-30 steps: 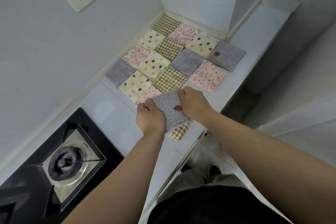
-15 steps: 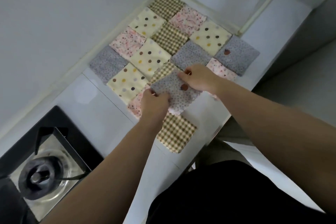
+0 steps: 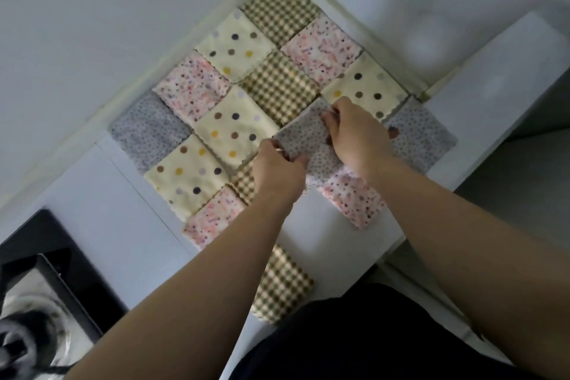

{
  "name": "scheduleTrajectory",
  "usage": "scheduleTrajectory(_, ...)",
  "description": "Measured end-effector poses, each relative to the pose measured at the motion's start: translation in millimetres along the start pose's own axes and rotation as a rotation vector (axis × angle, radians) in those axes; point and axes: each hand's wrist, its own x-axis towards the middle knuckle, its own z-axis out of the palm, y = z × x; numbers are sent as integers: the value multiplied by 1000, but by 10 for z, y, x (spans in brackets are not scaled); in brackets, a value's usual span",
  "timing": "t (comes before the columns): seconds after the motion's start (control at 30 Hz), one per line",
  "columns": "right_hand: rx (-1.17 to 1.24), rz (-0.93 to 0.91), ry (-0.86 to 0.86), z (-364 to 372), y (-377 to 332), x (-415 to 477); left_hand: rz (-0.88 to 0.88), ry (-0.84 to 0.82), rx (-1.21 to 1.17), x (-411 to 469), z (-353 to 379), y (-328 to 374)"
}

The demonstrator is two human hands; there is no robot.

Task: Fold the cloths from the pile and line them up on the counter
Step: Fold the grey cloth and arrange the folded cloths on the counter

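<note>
A folded grey dotted cloth [image 3: 308,140] is held between both hands over the grid of folded cloths [image 3: 237,129] on the white counter [image 3: 123,194]. My left hand [image 3: 277,170] pinches its near left edge. My right hand [image 3: 354,133] grips its far right corner, fingers curled over the fabric. The cloth sits among checked, pink and cream dotted squares. Much of the grey cloth is hidden under my hands. A single checked cloth [image 3: 283,284] lies alone near the counter's front edge.
A gas hob [image 3: 40,293] with a burner fills the lower left. Walls close the counter at the back and left. A raised white ledge [image 3: 493,95] runs at the right. Bare counter [image 3: 339,244] shows between the pink cloth and the checked cloth.
Both hands carried the grey cloth away from the front edge, up and right into the grid. The checked cloth that lay under it stays behind near the edge.
</note>
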Motion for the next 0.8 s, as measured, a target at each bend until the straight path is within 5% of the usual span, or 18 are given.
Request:
scheduleTrajectory(0.27,-156,-16,-2,119,52,205,53,22,185,118,-4,82)
scheduleTrajectory(0.53,-145,39,4,166,-20,250,350,-111,759,98,57,121)
scheduleTrajectory(0.7,-14,-27,7,46,-35,239,249,-173,695,147,51,105)
scheduleTrajectory(0.8,179,-84,-52,-80,-84,174,163,-53,567,114,-17,136)
